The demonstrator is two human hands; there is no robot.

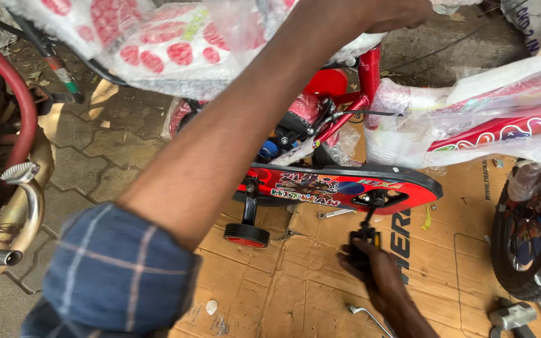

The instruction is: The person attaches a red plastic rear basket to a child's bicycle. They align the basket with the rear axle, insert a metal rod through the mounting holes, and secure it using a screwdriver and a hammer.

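Two hands are sharing the work: our left hand (402, 11) is bracing the wrapped bicycle (345, 106) up top, its grip hidden, while our right hand (370, 263) is closing its grip around the black pedal (365, 238) below the red chain guard (345, 186). Turning it squarely should help; the bicycle is standing over cardboard (295, 281).

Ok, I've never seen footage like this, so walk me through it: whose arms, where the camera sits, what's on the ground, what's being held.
One camera, worn on a person's head, looks down at their own bare hands. The left arm, in a blue checked sleeve, reaches up; its hand rests at the top of a small red children's bicycle partly wrapped in plastic. The right hand closes its fingers on the black pedal. Beneath lies flattened cardboard with a spanner and another tool. A training wheel stands on it.
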